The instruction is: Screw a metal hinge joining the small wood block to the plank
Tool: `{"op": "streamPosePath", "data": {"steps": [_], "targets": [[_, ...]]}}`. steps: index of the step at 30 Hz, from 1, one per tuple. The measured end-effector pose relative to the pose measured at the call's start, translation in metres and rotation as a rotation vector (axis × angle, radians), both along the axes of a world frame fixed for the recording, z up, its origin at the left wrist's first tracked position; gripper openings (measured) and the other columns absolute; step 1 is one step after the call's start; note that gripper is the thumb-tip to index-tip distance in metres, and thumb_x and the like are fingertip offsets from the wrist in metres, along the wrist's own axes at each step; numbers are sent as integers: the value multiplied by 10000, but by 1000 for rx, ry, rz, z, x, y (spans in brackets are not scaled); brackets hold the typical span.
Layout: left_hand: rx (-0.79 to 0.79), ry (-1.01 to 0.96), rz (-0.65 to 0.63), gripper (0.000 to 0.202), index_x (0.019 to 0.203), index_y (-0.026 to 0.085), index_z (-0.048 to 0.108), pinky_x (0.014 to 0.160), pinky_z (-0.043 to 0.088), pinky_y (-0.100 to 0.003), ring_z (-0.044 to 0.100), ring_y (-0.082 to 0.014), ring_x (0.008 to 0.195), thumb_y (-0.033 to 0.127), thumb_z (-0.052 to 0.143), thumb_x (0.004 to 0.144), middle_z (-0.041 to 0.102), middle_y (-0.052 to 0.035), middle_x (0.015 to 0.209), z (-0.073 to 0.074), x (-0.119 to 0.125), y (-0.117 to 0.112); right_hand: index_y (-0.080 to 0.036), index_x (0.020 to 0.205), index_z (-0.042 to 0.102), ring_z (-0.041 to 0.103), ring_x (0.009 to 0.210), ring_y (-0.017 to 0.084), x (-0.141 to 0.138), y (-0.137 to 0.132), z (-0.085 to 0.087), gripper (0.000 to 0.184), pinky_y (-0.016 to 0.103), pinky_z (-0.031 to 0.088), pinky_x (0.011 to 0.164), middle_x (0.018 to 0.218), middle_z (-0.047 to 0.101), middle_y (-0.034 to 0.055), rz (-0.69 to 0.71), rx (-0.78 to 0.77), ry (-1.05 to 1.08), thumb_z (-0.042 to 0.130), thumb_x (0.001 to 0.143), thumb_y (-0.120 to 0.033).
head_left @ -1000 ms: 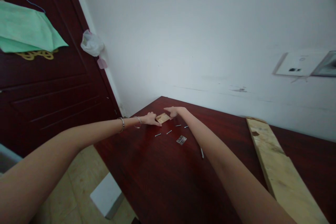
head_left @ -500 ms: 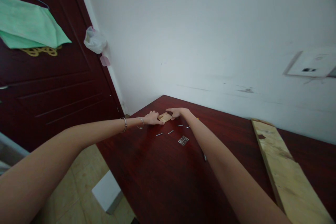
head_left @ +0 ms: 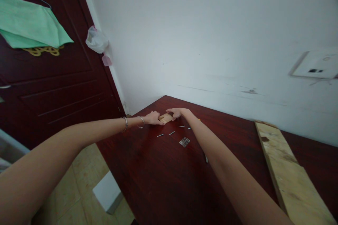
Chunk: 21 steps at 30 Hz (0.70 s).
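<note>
A small pale wooden block [head_left: 166, 118] lies near the far corner of the dark red table [head_left: 158, 175]. My left hand [head_left: 154, 118] grips its left end, and my right hand [head_left: 176, 113] is closed round its right end. Nearer to me several screws lie loose, among them one screw [head_left: 160, 135] on the left and another screw [head_left: 171, 133] beside it. A metal hinge [head_left: 184, 142] rests flat, opened out, to their right. Past my right forearm's edge shows part of a dark tool [head_left: 206, 158]; the arm hides the rest of it.
A long wooden plank [head_left: 287, 168] lies along the table's right side. White wall [head_left: 200, 35] rises behind the table, with a socket [head_left: 317, 65] on it. A white box [head_left: 107, 191] stands on the tiled floor at left, and a dark red door [head_left: 60, 95] is beyond.
The view has shifted very slightly. Both hands stay on the wooden block, and the screws and hinge lie as before.
</note>
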State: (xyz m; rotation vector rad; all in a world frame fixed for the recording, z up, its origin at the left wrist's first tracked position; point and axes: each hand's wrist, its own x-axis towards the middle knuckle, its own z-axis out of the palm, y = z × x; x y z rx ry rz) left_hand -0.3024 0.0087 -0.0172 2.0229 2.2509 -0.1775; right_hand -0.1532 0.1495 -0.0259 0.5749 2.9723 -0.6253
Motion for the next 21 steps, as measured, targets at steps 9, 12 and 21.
{"op": "streamPosePath", "data": {"steps": [9,12,21], "targets": [[117,109,-386,563,991,124,671,837,465,-339,597,-286,967,574,650,653,650,-154,1034,10,-10,6,-155,1302,485,657,1016,218,21,-11,2,808,274,511,832,1205,659,93,-35,87,14,825,586,-312],[149,99,-449,568,1036,116,652,890,443,-339,569,-282,1010,529,657,646,636,-153,1068,17,-6,13,-163,1254,510,651,1009,249,39,-21,10,753,306,502,827,1168,666,104,-62,182,44,805,588,-352],[199,14,-658,508,1089,171,635,961,387,-358,518,-257,1041,479,641,684,620,-112,1076,62,66,41,-125,1241,492,614,1037,333,147,-49,69,693,390,455,862,1148,630,183,-202,481,110,721,668,-442]]}}
